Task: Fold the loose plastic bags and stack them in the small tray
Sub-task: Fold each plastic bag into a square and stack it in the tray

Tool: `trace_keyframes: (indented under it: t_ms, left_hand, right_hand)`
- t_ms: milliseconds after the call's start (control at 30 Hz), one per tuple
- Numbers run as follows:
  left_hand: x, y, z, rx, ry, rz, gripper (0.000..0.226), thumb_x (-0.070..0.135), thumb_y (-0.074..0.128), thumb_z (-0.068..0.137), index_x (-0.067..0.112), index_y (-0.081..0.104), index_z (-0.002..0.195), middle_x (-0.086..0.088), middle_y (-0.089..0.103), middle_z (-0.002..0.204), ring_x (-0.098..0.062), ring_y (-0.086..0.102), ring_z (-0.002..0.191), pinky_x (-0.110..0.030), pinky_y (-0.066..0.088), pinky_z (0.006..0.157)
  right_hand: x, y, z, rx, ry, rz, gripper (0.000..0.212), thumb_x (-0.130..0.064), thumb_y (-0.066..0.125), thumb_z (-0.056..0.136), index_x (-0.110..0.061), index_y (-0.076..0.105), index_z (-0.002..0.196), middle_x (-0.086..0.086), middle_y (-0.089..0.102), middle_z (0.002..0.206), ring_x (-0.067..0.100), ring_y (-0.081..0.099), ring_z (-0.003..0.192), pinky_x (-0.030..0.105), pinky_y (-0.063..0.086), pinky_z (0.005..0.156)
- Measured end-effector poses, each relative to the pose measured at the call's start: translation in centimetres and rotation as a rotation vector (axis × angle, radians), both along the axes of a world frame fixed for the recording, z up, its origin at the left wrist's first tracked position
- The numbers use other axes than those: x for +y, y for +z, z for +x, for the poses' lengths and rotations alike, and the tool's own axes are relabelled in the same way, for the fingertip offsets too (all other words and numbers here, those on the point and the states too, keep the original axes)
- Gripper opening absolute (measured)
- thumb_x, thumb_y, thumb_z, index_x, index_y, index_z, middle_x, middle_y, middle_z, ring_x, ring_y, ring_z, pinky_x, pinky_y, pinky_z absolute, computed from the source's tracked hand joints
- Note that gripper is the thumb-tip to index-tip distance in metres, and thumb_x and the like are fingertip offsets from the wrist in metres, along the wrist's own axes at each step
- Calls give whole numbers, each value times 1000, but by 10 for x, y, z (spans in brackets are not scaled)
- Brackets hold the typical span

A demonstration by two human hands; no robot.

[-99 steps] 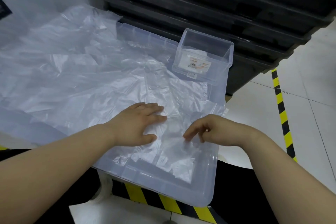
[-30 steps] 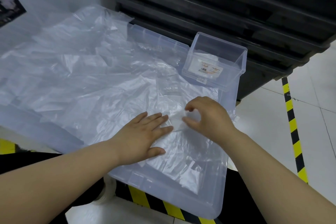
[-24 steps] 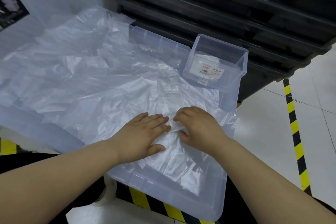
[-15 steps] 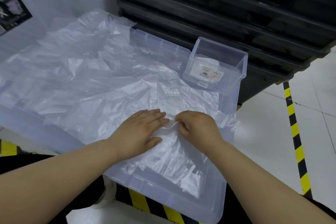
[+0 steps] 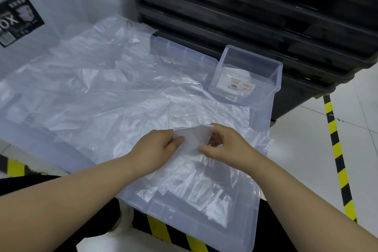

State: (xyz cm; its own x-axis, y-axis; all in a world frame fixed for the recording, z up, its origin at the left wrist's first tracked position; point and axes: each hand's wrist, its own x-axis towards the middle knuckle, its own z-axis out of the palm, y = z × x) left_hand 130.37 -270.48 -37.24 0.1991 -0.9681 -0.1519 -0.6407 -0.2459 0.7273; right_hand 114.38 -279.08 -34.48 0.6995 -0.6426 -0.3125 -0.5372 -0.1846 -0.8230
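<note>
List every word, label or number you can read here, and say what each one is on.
"OX": large white letters on the black label at far left, cut off by the frame; its smaller print is blurred.
The sticker on the small tray: print too small to read.

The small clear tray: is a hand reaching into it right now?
No, the left hand and right hand both pinch a folded plastic bag, apart from the small tray.

rear: stacked black crates (image 5: 245, 6)
floor: white tiles (image 5: 302, 149), yellow-black hazard tape (image 5: 337, 149) at right
left wall: black printed label (image 5: 18, 20), "OX" legible
base: big translucent container (image 5: 184, 231)
</note>
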Motion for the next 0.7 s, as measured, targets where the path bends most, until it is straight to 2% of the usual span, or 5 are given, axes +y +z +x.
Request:
trace_keyframes:
  t_ms: [133, 300, 467, 567, 700]
  left_hand:
    - [-2, 3, -2, 228, 71, 79, 30, 18, 49, 94, -2, 60, 75, -9, 52, 64, -16, 48, 62, -24, 37, 60]
    - [-9, 4, 1, 475, 291, 158, 42, 17, 56, 91, 10, 43, 52, 6, 46, 37, -1, 44, 33, -9, 38, 41]
    - [-9, 10, 4, 595, 505, 181, 27, 20, 60, 89, 10, 48, 68, -3, 57, 51, -14, 54, 41, -23, 48, 46]
    - [-4, 11, 8, 328, 464, 101, 20, 22, 58, 90, 15, 40, 82, 1, 51, 69, -22, 52, 61, -27, 41, 54]
    - [4, 1, 10, -446, 117, -316, 20, 22, 56, 84, 7, 59, 96, -2, 60, 88, -20, 52, 84, -24, 35, 70]
  right_hand:
    - [0, -10, 7, 53, -93, -57, 23, -8, 64, 82, -22, 52, 67, -10, 53, 64, -3, 50, 53, 9, 38, 57]
    - [-1, -16, 22, 69, -248, -17, 29, -9, 57, 87, -24, 52, 63, -6, 55, 61, 10, 52, 62, 27, 44, 69]
    - [-4, -15, 38, 234, -168, -130, 30, -21, 52, 92, -29, 46, 63, -13, 49, 63, 13, 51, 73, 28, 43, 70]
    - [-1, -14, 44, 325, -130, -205, 18, -25, 49, 93, -21, 61, 79, -11, 52, 73, 10, 50, 79, 24, 38, 68]
    - [2, -11, 51, 406, -96, -291, 20, -27, 46, 94, -17, 64, 96, -5, 59, 86, 15, 54, 83, 25, 37, 67]
